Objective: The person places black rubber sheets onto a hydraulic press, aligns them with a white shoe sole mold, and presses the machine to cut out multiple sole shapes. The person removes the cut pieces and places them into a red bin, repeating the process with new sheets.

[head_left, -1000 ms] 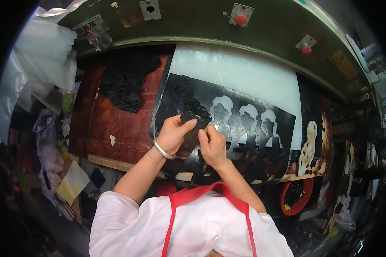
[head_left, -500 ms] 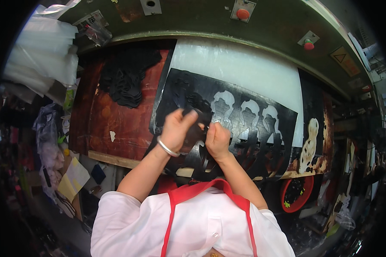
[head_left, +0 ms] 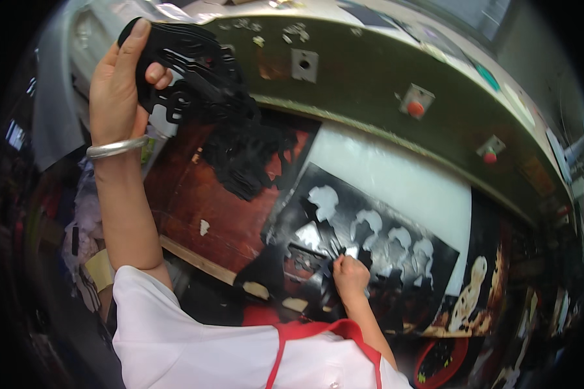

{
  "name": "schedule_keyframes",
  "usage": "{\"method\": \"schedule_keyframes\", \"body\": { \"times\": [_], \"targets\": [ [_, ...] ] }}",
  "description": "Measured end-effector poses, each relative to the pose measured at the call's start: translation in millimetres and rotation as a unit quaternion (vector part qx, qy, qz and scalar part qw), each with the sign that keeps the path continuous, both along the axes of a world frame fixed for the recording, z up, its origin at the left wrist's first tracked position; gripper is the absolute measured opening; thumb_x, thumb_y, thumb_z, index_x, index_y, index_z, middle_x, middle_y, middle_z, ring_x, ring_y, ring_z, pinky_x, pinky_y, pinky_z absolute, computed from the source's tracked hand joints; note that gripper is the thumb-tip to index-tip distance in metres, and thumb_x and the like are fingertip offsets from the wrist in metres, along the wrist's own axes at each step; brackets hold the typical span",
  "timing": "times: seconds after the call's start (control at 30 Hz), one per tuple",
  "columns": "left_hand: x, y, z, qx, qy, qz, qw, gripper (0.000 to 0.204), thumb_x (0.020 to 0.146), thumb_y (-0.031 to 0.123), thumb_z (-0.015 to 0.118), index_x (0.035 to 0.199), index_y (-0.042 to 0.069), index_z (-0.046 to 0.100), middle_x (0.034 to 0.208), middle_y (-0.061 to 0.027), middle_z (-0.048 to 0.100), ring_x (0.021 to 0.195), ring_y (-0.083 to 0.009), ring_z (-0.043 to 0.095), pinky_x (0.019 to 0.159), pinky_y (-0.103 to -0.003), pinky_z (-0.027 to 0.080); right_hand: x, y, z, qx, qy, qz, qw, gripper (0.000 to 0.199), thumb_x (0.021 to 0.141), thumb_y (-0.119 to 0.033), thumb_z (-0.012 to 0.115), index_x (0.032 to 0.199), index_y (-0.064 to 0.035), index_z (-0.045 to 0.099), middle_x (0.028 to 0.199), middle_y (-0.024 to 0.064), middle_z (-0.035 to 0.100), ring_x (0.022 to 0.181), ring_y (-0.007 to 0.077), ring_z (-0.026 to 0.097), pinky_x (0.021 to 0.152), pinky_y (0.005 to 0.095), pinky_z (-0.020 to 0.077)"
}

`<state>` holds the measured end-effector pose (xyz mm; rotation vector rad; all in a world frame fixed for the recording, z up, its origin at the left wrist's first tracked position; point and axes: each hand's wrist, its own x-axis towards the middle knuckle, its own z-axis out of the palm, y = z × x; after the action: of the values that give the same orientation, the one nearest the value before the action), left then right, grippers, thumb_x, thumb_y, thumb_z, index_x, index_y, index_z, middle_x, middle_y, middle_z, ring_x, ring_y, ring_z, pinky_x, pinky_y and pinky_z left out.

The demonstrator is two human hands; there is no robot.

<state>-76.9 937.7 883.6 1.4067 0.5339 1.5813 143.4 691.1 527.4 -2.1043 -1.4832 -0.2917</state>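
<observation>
My left hand (head_left: 118, 91), with a silver bangle at its wrist, is raised at the upper left. Its thumb and fingers are closed around a thick stack of black cut-out pieces (head_left: 198, 58). Below the stack lies a loose pile of similar black pieces (head_left: 240, 162). My right hand (head_left: 352, 279) is a fist low over the black sheet (head_left: 384, 217), which has a row of shaped openings. Whatever its fingers hold, if anything, is hidden.
Behind the pale board (head_left: 396, 165) runs a green machine beam with a red button (head_left: 415, 108). A reddish-brown board (head_left: 207, 240) lies to the left. At the right are a cream-coloured shaped piece (head_left: 470, 295) and a red basin (head_left: 457, 363) holding dark scraps.
My left hand has swung up and left from the sheet, carrying the stack of black cut-out pieces. The right hand remains over the sheet. The head view has tilted and shifted.
</observation>
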Motion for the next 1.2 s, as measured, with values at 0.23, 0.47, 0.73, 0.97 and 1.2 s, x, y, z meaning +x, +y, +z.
{"method": "schedule_keyframes", "body": {
  "times": [0.23,0.47,0.73,0.97,1.2],
  "targets": [
    [-47.6,48.4,-23.3,-0.008,0.149,-0.036,0.988,0.03,0.098,0.027,0.06,0.113,0.001,0.065,0.079,0.0028,0.057,0.061,-0.0041,0.051,0.055,-0.021,0.044,10.9,-21.6,37.9,-0.034,0.273,0.032,0.961,0.029,0.08,-0.023,0.077,0.089,-0.001,0.06,0.068,0.0129,0.062,0.059,0.0272,0.062,0.056,0.0381,0.0494],
    [-57.6,120.8,-102.4,-0.066,0.162,0.061,0.983,0.021,0.09,0.022,0.071,0.101,0.004,0.069,0.079,0.0025,0.059,0.063,-0.0051,0.054,0.057,-0.022,0.047,51.3,-84.9,49.0,0.014,0.31,-0.081,0.947,0.013,0.084,-0.008,0.071,0.087,0.0002,0.061,0.069,0.0028,0.06,0.058,0.0086,0.055,0.054,0.0248,0.0448],
    [-27.2,155.7,-191.7,0.334,0.312,0.227,0.86,0.019,0.081,0.008,0.072,0.1,0.004,0.067,0.093,-0.0117,0.067,0.084,-0.0279,0.066,0.074,-0.035,0.054,75.0,-134.3,61.2,0.042,0.379,-0.197,0.903,0.017,0.095,-0.014,0.063,0.084,-0.0016,0.059,0.072,0.0006,0.057,0.063,0.0064,0.054,0.055,0.0221,0.0497],
    [0.3,64.5,-335.9,0.354,0.505,0.094,0.781,0.034,0.072,0.012,0.072,0.105,0.007,0.068,0.105,-0.0077,0.061,0.099,-0.026,0.056,0.09,-0.04,0.043,104.7,-170.6,49.0,0.015,0.326,-0.233,0.916,0.023,0.096,-0.018,0.062,0.081,-0.0006,0.059,0.069,0.0009,0.055,0.061,0.0084,0.052,0.051,0.0229,0.0463],
    [2.2,-63.8,-325.3,0.208,0.49,0.051,0.845,0.04,0.074,0.014,0.075,0.111,0.004,0.064,0.103,-0.0153,0.058,0.095,-0.0348,0.056,0.085,-0.042,0.047,157.8,-247.8,6.3,-0.028,0.189,-0.443,0.876,0.021,0.091,-0.016,0.067,0.097,0.0027,0.059,0.083,0.0093,0.062,0.072,0.0184,0.059,0.071,0.0315,0.0498]
  ]
}}
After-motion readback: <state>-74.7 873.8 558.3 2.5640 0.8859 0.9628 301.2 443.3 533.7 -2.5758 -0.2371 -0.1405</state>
